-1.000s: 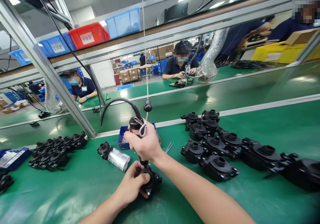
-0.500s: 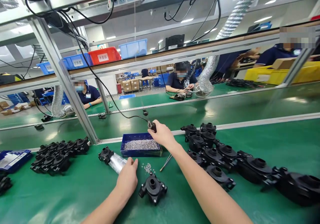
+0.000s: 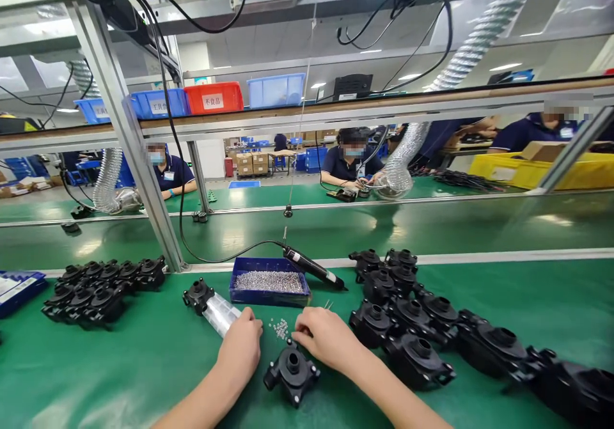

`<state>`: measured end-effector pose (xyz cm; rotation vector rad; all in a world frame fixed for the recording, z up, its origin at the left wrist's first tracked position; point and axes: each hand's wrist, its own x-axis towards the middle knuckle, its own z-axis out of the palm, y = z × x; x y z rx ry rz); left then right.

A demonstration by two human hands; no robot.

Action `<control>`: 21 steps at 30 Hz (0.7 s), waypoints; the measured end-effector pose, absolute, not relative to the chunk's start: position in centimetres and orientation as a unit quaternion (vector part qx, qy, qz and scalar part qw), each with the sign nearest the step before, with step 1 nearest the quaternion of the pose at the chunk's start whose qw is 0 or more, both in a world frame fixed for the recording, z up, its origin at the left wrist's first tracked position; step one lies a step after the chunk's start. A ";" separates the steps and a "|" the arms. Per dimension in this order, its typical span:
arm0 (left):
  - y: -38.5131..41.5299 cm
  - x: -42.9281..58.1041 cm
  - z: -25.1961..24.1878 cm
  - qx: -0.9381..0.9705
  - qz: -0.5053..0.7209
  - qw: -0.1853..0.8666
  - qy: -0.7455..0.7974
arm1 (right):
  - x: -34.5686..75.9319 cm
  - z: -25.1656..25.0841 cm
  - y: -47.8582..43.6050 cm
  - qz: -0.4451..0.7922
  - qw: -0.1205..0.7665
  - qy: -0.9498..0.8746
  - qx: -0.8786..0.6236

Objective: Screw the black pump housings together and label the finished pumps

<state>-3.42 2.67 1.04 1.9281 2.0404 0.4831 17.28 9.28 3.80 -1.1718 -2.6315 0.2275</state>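
My left hand (image 3: 241, 347) is closed around the near end of a clear plastic-wrapped piece (image 3: 221, 312), whose far end meets a black housing (image 3: 198, 296). To the right, my right hand (image 3: 327, 334) has curled fingers beside a small heap of metal nuts (image 3: 281, 330); whatever its fingertips pinch is hidden. Two thin prongs (image 3: 329, 304) stick out from behind that hand. A black housing with a round spout (image 3: 292, 373) sits upright between my forearms, held by neither hand. The electric screwdriver (image 3: 314, 267) slants down past the tray's right end, untouched.
A blue tray (image 3: 271, 299) full of small metal nuts stands behind my hands. Black housings stand in rows at right (image 3: 412, 311) and at left (image 3: 103, 291). A metal post (image 3: 144, 186) rises at the left. Co-workers sit across the bench.
My right hand has let go of the screwdriver and come down toward me beside the heap of nuts. The screwdriver now hangs slanted by the tray. My left hand stays at the wrapped piece.
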 end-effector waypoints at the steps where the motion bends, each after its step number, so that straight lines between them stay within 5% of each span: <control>1: 2.7 -3.5 1.1 0.667 0.174 0.159 0.707 | 17.3 3.5 9.3 0.082 0.118 -0.900 -0.411; 9: 1.2 -3.1 1.6 0.621 0.221 0.263 0.705 | 16.5 2.7 9.1 0.081 0.071 -0.904 -0.413; 14: -0.3 -3.1 1.8 0.565 0.212 0.484 0.634 | 16.6 2.1 8.8 0.068 0.068 -0.904 -0.417; 21: 0.7 -3.6 1.1 0.472 0.190 0.657 0.556 | 16.5 4.3 7.2 0.067 0.187 -0.864 -0.463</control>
